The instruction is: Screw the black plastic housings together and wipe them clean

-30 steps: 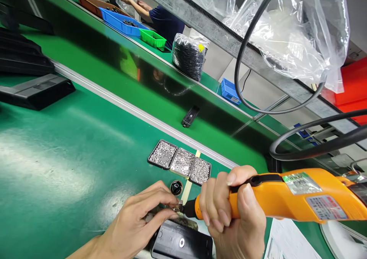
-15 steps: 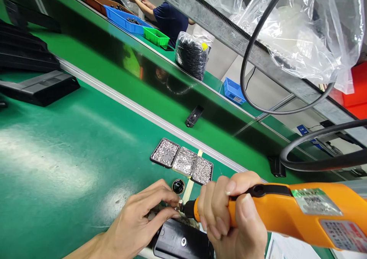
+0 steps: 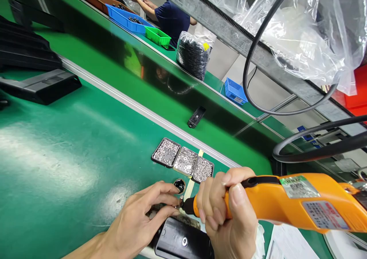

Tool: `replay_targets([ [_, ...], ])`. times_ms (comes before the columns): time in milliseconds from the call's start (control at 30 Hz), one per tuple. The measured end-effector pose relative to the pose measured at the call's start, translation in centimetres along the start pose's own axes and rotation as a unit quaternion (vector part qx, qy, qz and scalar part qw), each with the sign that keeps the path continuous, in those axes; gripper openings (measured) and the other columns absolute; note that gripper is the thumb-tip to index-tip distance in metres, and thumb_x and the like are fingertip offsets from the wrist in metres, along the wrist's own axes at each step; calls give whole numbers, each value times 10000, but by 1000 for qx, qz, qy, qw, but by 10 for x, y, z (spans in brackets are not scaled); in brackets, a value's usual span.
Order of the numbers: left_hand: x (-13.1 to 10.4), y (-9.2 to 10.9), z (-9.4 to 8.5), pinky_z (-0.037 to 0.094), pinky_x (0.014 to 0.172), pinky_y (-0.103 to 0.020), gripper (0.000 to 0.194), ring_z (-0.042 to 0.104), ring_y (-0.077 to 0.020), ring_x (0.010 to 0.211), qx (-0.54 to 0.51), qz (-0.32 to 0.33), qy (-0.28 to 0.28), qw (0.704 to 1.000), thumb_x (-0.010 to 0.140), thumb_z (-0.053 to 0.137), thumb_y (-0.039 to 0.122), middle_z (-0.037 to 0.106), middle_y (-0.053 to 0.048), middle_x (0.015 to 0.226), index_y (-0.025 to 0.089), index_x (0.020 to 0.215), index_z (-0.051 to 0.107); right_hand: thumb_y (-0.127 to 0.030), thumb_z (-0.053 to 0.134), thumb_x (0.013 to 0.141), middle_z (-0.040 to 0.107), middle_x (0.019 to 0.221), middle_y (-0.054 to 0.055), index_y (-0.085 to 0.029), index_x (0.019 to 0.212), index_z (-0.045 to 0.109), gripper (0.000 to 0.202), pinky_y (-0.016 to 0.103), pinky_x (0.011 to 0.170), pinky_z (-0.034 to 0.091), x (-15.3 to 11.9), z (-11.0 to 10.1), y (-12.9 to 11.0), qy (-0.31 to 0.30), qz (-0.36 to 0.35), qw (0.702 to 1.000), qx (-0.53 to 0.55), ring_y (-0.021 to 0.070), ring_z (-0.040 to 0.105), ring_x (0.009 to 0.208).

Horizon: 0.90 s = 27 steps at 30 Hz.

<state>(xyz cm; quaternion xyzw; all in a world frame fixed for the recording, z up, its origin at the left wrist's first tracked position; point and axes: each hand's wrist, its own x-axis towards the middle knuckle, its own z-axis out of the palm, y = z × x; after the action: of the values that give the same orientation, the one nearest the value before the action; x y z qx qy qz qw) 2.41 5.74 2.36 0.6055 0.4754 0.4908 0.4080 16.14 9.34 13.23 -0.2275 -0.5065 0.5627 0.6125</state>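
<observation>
Right hand [image 3: 226, 213] still gripping driver [image 3: 286, 201], tip unmoved; left hand [image 3: 143, 220] pinching screw [image 3: 180, 202] at nine o'clock; fastening continues.

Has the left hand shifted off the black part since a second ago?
No. The left hand still pinches at the screwdriver tip, just below the three screw trays, resting by the black part.

A factory assembly line: a long green conveyor belt [image 3: 86, 144] crosses the frame, parts bins [image 3: 126, 18] upper left, screw trays [image 3: 183, 162] lower centre.
</observation>
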Motion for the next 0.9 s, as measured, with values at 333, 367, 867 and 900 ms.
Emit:
replay_targets([
  [333,0,-3,-2,603,638,-127,307,755,-113,873,-26,18,-38,999,953,621,156,754,73,962,342,1197,632,-279,447,1048,311,531,-109,-270,985,546,118,155,443,353,0,0,-1,13,3,1000,-13,61,241,393],
  [367,0,-4,-2,597,618,-124,310,755,-117,880,-26,12,-39,999,950,629,165,752,72,969,343,1204,626,-278,449,1045,307,526,-109,-271,974,547,121,155,439,354,0,0,-1,17,2,1000,-15,62,235,390],
  [867,5,6,-17,562,820,-258,282,682,-158,937,67,95,14,993,941,685,220,700,29,1003,305,1194,592,-262,455,1038,303,523,-107,-252,961,573,141,145,409,381,9,-4,-2,61,-18,997,-45,56,234,387],
  [900,4,8,-17,553,802,-266,218,668,-161,907,68,115,10,991,954,661,208,685,21,962,285,1148,597,-261,461,1036,306,521,-107,-249,953,571,138,146,407,383,12,-7,-1,67,-18,996,-52,56,237,386],
])
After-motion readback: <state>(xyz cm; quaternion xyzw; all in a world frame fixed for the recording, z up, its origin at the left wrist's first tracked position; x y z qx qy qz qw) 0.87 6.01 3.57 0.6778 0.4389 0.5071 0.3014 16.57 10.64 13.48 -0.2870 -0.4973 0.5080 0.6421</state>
